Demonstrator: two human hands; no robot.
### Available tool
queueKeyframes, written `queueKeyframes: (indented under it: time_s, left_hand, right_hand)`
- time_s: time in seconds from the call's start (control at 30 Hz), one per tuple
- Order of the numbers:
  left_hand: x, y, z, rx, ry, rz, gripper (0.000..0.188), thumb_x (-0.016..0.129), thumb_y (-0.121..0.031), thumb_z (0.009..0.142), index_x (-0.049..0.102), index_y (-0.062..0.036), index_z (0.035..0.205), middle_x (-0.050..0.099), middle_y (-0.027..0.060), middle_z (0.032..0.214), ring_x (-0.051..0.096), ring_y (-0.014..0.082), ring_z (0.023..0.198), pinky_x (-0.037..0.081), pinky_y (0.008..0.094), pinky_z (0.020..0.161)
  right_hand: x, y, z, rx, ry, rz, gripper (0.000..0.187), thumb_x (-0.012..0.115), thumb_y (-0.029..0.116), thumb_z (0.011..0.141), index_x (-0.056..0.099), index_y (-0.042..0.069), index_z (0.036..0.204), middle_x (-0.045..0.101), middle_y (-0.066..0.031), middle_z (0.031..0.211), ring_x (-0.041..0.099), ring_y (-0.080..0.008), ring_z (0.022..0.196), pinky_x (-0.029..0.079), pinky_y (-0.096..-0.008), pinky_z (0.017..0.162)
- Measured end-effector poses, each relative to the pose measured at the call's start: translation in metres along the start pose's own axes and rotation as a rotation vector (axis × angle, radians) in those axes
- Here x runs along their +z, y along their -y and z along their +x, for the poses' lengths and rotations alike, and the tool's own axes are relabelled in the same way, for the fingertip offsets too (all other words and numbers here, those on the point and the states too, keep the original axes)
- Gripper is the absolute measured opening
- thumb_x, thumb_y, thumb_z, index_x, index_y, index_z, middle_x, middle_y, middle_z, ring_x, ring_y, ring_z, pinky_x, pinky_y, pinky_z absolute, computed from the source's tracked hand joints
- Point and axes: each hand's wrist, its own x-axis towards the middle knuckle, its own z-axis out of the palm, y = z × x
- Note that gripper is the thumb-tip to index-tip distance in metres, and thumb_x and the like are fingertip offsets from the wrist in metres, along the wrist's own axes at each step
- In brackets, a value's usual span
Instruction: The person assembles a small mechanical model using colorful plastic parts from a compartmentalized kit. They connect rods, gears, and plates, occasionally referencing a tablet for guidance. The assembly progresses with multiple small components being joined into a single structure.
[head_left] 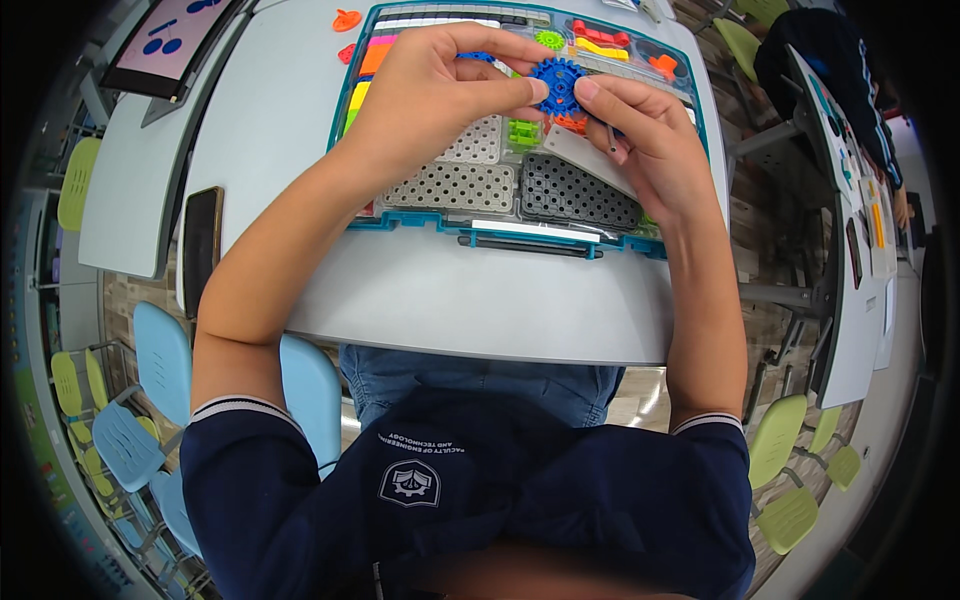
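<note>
Above an open teal case (410, 219) of building parts, both my hands pinch one blue gear (558, 84). Thumb and fingers of my left hand (440, 90) close on its left edge. My right hand (640, 125) grips its right edge, and a thin dark rod pokes out below those fingers. Beneath the hands, a pale flat strip (585, 158) slants across the case. Grey perforated plates (450, 186) and a dark perforated plate (575, 192) lie in the near compartments. Beyond the gear, a lime green gear (549, 40) rests among red and yellow pieces. My left hand covers part of the case.
Loose orange pieces (346, 20) lie on the white table (480, 300) left of the case. A phone (202, 235) sits at the table's left edge. On the left, a tablet (165, 45) stands on another table. Blue chairs (130, 440) are at lower left; another person (830, 70) is at right.
</note>
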Motion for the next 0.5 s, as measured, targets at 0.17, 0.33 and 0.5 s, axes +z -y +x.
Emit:
queueKeyframes:
  time_s: [0.17,0.33,0.5]
  left_hand:
    - [-0.004,-0.003,-0.001,-0.032,0.045,0.004,0.027,0.067,-0.003,0.086,0.063,0.0049,0.111,0.066,0.0159,0.11,0.068,0.0184,0.091,0.057,0.0299,0.083]
    - [-0.007,0.0,0.005,-0.01,0.063,0.006,0.027,0.067,-0.003,0.086,0.061,0.0053,0.112,0.065,0.0158,0.113,0.068,0.0188,0.093,0.057,0.0306,0.084]
    - [0.0,0.01,0.01,0.162,0.0,-0.001,0.028,0.065,-0.005,0.089,0.059,0.0048,0.114,0.062,0.0144,0.115,0.064,0.0181,0.1,0.056,0.0312,0.086]
  right_hand:
    - [-0.003,-0.001,0.002,-0.036,-0.006,-0.014,0.022,0.071,0.018,0.087,0.071,0.0,0.099,0.06,0.0009,0.074,0.04,-0.0029,0.055,0.032,-0.0177,0.053]
    - [-0.007,0.006,0.01,-0.054,0.035,-0.027,0.023,0.071,0.019,0.087,0.071,0.001,0.101,0.061,0.0007,0.075,0.042,-0.0031,0.057,0.033,-0.0179,0.053]
    - [-0.001,0.008,0.005,-0.127,-0.047,-0.114,0.025,0.071,0.02,0.088,0.071,0.001,0.103,0.061,0.0005,0.075,0.047,-0.004,0.058,0.034,-0.018,0.053]
